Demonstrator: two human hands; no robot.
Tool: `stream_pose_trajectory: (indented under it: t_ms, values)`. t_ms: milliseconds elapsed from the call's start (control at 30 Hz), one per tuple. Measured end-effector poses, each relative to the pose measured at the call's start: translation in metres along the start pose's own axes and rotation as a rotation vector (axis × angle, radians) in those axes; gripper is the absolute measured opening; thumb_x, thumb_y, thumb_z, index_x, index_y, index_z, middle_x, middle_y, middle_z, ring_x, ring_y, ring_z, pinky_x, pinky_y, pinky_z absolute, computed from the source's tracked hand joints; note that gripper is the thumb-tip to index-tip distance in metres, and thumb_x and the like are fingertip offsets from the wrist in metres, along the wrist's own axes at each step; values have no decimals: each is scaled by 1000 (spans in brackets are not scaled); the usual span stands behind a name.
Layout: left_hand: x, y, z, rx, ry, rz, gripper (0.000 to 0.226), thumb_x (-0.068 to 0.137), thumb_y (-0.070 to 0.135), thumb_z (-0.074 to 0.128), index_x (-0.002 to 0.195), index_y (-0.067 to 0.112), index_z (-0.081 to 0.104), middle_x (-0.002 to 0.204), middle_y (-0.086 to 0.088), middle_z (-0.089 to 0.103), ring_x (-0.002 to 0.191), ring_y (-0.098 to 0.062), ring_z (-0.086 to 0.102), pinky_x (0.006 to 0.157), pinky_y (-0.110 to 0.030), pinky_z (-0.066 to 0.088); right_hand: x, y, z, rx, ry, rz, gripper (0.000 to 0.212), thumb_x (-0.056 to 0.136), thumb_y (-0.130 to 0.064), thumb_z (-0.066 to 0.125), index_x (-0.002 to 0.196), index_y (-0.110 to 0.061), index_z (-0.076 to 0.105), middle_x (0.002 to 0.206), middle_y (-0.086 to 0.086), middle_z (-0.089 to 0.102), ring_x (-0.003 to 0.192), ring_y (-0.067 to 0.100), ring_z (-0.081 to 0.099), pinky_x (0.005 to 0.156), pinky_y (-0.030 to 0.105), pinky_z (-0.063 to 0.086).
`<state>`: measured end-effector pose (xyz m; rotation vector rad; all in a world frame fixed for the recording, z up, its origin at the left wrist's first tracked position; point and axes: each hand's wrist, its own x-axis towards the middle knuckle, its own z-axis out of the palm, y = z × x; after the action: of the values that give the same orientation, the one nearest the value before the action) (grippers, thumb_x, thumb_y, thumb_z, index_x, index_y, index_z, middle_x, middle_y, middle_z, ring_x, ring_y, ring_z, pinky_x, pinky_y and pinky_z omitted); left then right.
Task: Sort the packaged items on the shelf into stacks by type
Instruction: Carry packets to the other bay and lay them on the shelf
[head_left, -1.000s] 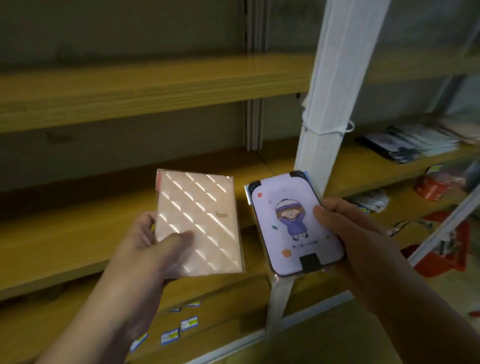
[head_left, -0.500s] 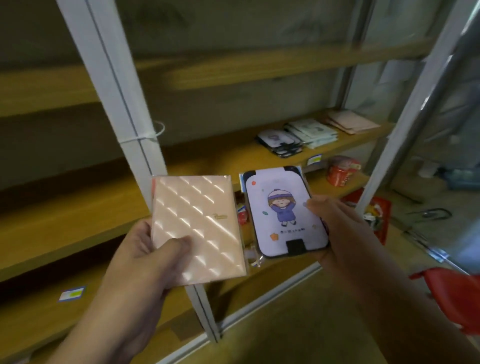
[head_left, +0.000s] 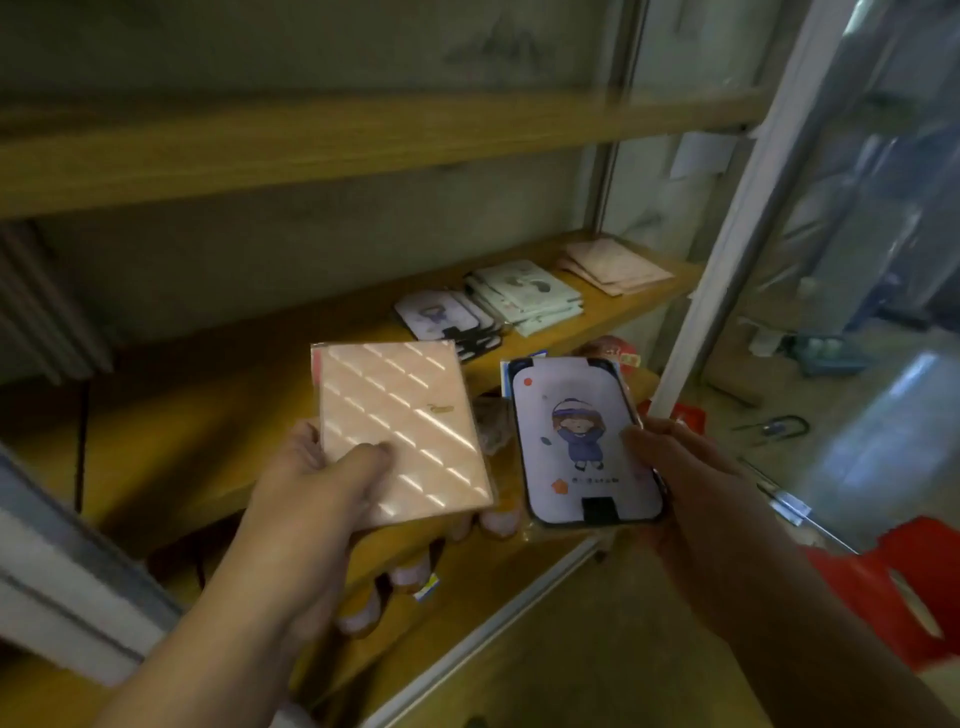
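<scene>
The left hand (head_left: 317, 499) pinches a pink quilted packet (head_left: 400, 431) at its lower edge; the right hand (head_left: 691, 478) grips a cartoon card packet (head_left: 576, 441) by its side. Both look light, flat, probably slippery in film. Matching stacks wait on the shelf (head_left: 218, 415) beyond.

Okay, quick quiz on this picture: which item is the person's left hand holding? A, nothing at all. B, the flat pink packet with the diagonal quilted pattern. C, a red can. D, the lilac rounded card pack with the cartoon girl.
B: the left hand grips the flat pink packet with the diagonal quilted pattern, thumb on its face, while the right hand holds the lilac rounded card pack with the cartoon girl.
</scene>
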<state>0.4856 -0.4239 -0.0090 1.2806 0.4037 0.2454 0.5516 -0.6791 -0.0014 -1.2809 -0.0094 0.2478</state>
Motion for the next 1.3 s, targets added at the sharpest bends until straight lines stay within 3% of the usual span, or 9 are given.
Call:
stream_pose_trajectory:
  t_ms: [100, 233, 333, 567, 700, 833, 1067, 1133, 1300]
  values:
    - [56, 6, 12, -27, 38, 1, 35, 90, 11, 67, 120, 28, 59, 104, -3, 79, 92, -24, 77, 78, -44, 58, 55, -12, -1, -111, -3, -4, 17, 83, -27, 66, 90, -19, 79, 94, 9, 78, 75, 18, 76, 54, 26, 58]
    - [112, 17, 16, -13, 89, 27, 34, 90, 11, 67, 119, 28, 62, 104, -3, 79, 90, -23, 77, 73, -41, 60, 144, -22, 13, -282, -15, -4, 17, 96, -27, 62, 99, -20, 77, 99, 5, 79, 93, 25, 75, 78, 42, 61]
    - [140, 26, 11, -13, 170, 66, 35, 86, 13, 72, 116, 29, 64, 101, -2, 79, 89, -22, 77, 74, -41, 57, 206, -25, 37, -423, -76, -1, 14, 98, -26, 61, 97, -22, 75, 92, 0, 79, 84, 16, 76, 69, 33, 62]
    - [160, 28, 11, -11, 250, 101, 31, 85, 6, 70, 112, 19, 65, 97, -8, 79, 83, -22, 77, 69, -36, 54, 302, -22, 89, -643, -231, -13, 14, 96, -23, 63, 92, -12, 70, 103, 23, 73, 87, 30, 74, 78, 45, 62]
    - [166, 28, 17, 3, 260, 123, 43, 71, 11, 75, 113, 14, 65, 98, -12, 79, 87, -27, 77, 72, -38, 54, 328, -12, 98, -1032, -220, -176, 35, 92, -34, 63, 91, 0, 71, 83, 23, 73, 65, 28, 73, 67, 47, 61]
    - [173, 25, 27, 34, 310, 140, 54, 60, 18, 85, 111, 17, 67, 101, -12, 78, 90, -30, 76, 75, -42, 54, 333, -5, 94, -1284, -280, -363, 36, 88, -45, 64, 74, -12, 68, 62, 11, 66, 57, 23, 63, 59, 37, 53]
    - [191, 16, 78, 5, 371, 178, 45, 61, 23, 82, 105, 20, 71, 102, -14, 78, 91, -33, 76, 76, -44, 54, 346, -23, 51, -1256, -386, -588, 32, 88, -53, 61, 105, -26, 68, 86, -11, 58, 83, 13, 61, 58, 25, 45]
    - [198, 12, 105, 9, 372, 168, 47, 66, 21, 78, 111, 14, 69, 103, -16, 77, 92, -34, 76, 74, -42, 54, 356, -35, 21, -1213, -406, -618, 39, 89, -47, 64, 120, -23, 68, 104, -8, 62, 92, 11, 61, 73, 29, 52]
    - [231, 3, 188, -18, 373, 127, 26, 84, 7, 69, 110, 10, 67, 90, -10, 77, 71, -20, 74, 50, -30, 54, 383, -70, -68, -1250, -352, -671, 46, 89, -49, 62, 130, -28, 60, 120, -11, 61, 106, 6, 59, 84, 26, 51]
